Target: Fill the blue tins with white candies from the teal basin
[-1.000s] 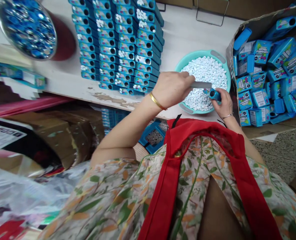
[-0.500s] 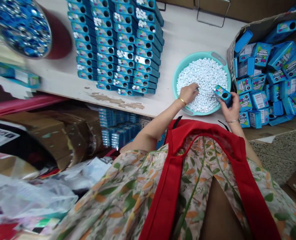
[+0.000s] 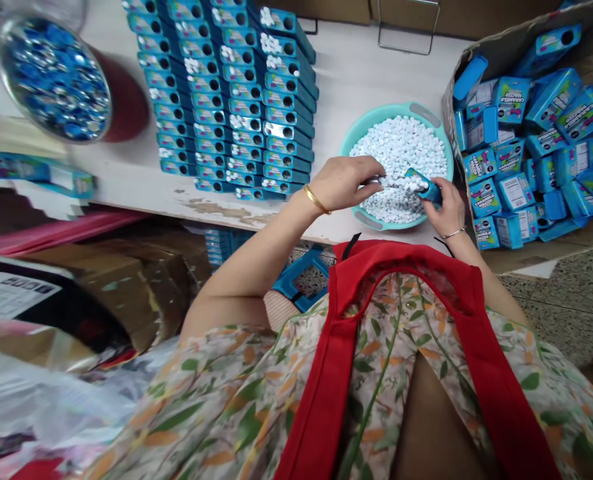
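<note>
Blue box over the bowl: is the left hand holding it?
No: the right hand holds the box, and the left hand is across the bowl from it.

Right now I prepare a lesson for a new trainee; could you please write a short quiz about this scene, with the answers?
1. True or false: the left hand holds nothing.

2. Which thing is directly to the right of the turquoise bowl in the picture?
A) a round bucket
B) a cardboard carton
C) rows of blue packs

3. Fill in the gap: the right hand holds a ____ , its opening turned toward the white pieces.

Key:
1. False; it holds a utensil, mostly hidden by the hand.
2. B
3. blue box
</note>
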Motion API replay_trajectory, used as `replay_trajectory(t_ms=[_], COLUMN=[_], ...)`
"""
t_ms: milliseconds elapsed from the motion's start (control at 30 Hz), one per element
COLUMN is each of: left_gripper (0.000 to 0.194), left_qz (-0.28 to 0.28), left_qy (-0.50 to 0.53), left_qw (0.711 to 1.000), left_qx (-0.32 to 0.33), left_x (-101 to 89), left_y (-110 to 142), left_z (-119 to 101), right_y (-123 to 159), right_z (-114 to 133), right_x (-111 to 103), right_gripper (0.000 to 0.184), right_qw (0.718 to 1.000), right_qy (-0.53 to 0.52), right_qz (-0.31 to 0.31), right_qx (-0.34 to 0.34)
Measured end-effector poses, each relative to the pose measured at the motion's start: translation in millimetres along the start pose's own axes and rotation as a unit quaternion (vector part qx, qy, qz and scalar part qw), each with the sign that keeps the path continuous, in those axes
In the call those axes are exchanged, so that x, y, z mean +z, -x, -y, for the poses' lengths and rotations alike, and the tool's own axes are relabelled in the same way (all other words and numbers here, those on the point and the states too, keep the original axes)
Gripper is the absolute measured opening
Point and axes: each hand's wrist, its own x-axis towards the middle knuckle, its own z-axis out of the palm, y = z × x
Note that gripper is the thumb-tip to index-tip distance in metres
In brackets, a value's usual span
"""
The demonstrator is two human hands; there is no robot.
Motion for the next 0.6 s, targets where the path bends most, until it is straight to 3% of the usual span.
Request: replay_trajectory(t_ms=[233, 367, 467, 600], left_gripper=[0.034, 0.044, 0.039, 0.030], left_qz=[0.061, 0.076, 0.055, -0.008], left_qy=[-0.172, -0.156, -0.108, -0.087], left_qw=[0.983, 0.985, 0.992, 0.988], left_qx=[0.005, -0.011, -0.038, -0.124], left_x=[-48.6, -58.6, -55.0, -24.1], left_y=[-7, -5, 2, 11], left_z=[-73, -100, -83, -7], right_y=[-2, -2, -1, 2], right_z=[9, 8, 9, 6], right_x=[8, 8, 6, -4], right_gripper=[0.046, 0.047, 0.046, 0.048], right_qw=[0.999, 0.999, 0.999, 0.999], right_qy=[-0.008, -0.025, -0.034, -0.044], right_qz=[0.018, 0.014, 0.016, -0.006], right_qx=[-0.037, -0.035, -0.015, 0.024])
